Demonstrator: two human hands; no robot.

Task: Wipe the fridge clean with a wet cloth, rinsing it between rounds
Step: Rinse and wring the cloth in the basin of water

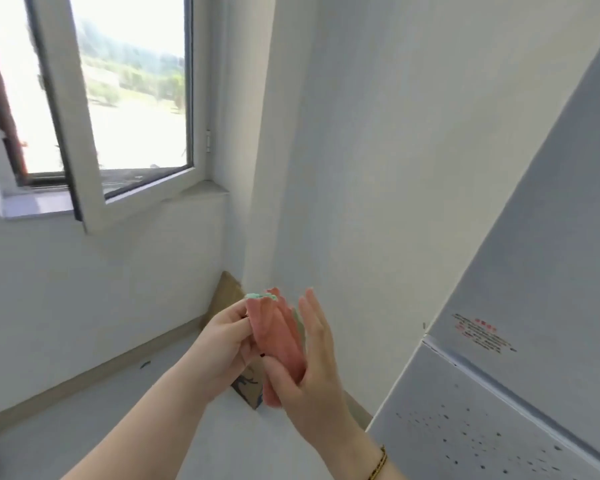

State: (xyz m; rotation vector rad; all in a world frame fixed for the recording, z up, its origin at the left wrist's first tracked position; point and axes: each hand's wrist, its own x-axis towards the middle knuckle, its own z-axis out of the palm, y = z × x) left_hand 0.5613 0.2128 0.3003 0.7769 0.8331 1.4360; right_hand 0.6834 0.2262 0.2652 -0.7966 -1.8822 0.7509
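Observation:
A folded pink cloth (278,336) with a green edge on top is held upright between both hands, low in the middle of the head view. My left hand (227,339) pinches its left edge near the top. My right hand (310,358) presses against its right side, thumb under the lower end and fingers stretched straight up. The white fridge (520,341) fills the right side; it has a red label near the seam between its doors and several dark specks on its lower panel.
An open window (118,109) with a white frame and sill is at the upper left. A white wall corner stands behind the hands. A brown cardboard piece (227,296) leans on the floor in that corner.

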